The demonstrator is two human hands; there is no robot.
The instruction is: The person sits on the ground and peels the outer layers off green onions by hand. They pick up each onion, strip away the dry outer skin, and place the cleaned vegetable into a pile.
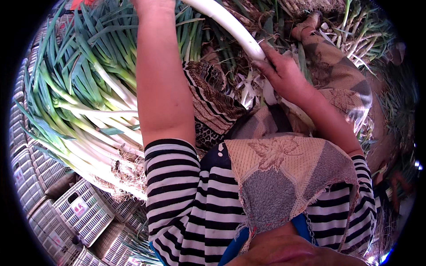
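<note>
A long green onion (228, 23) with a thick white stalk curves down from the top edge. My right hand (286, 73) has its lower end between thumb and fingers. My left arm reaches up past it, and only the back part of my left hand (153, 4) shows at the top edge; its fingers are cut off from view. Beside my left forearm lies a big heap of green onions (95, 113), leaves away from me and roots toward me. Peeled skins (250, 86) litter the ground below my right hand.
Pale plastic crates (84, 212) stand in rows at the lower left. Patterned cloth (211, 104) covers my lap, near a cloth bib (284, 173) on my chest. More onions and trimmings (359, 40) lie at the far right, past a patterned trouser leg (335, 66).
</note>
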